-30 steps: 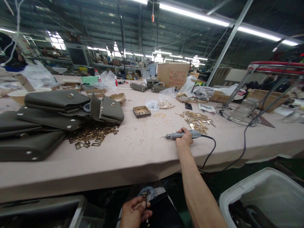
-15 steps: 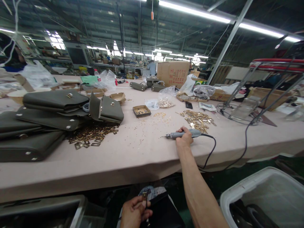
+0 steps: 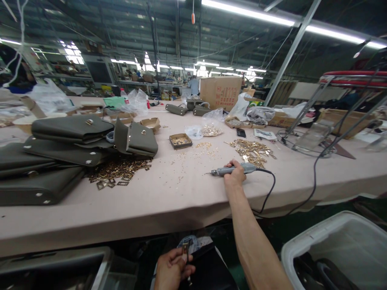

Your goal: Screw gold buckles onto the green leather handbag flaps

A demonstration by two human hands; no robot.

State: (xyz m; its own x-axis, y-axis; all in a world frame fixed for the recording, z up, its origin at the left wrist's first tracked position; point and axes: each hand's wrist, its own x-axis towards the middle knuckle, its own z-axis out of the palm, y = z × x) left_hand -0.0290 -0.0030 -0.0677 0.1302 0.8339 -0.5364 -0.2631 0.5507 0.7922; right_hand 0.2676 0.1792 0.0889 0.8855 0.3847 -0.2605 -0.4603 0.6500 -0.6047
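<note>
My right hand [image 3: 235, 174] is wrapped round a grey electric screwdriver [image 3: 222, 171] lying low over the table, its bit pointing left and its cord trailing right. Below the table edge, my left hand [image 3: 173, 268] pinches a small metal plate [image 3: 185, 249] against a dark bag piece [image 3: 208, 268] in my lap. Part of the left fingers' grip is hidden. Tiny screws [image 3: 178, 171] are scattered left of the bit. Behind my right hand lies a heap of gold metal fittings [image 3: 252, 151].
Dark green handbags [image 3: 60, 153] are stacked at the left beside a heap of rectangular frames [image 3: 121, 173]. A small box of screws [image 3: 180, 141] sits mid-table. A phone [image 3: 241, 133] and a stool [image 3: 347, 78] are at the right. A white bin [image 3: 332, 229] stands below the edge.
Almost nothing differs. My head view has shifted very slightly; both hands keep their hold and stay in about the same place.
</note>
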